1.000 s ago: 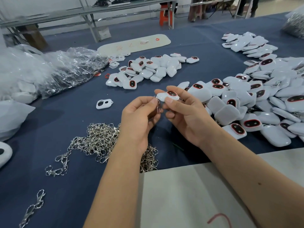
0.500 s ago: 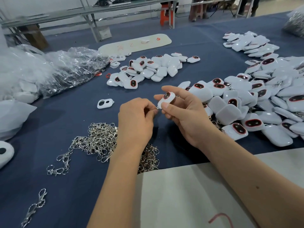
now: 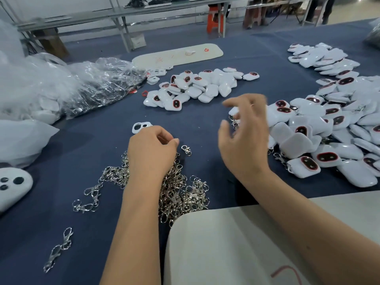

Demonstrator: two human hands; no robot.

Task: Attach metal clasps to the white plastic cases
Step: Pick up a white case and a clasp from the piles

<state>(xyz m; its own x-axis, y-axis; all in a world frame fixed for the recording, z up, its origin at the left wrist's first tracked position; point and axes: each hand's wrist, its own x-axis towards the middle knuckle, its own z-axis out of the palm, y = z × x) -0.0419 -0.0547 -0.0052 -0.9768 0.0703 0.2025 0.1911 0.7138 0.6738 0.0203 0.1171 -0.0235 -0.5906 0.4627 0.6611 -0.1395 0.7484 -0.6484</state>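
My right hand (image 3: 244, 134) hovers, blurred, with spread fingers at the left edge of the big heap of white cases (image 3: 320, 136). Just beyond its fingers lies a white case with a metal clasp on it (image 3: 234, 115), free of the hand. My left hand (image 3: 153, 154) rests on the pile of loose metal clasps (image 3: 176, 194), fingers loosely curled, with nothing visible between them. A single clasp (image 3: 186, 150) lies just past its fingertips, apart from them.
A smaller heap of white cases (image 3: 197, 87) lies mid-table, with another (image 3: 320, 58) at the far right. Clear plastic bags (image 3: 86, 85) fill the left side. A lone white frame piece (image 3: 139, 127), stray clasps (image 3: 59, 249) and a white sheet (image 3: 236, 243) lie near me.
My right hand let go of the case it held and moved right toward the heap. My left hand released the clasp and dropped down onto the clasp pile.
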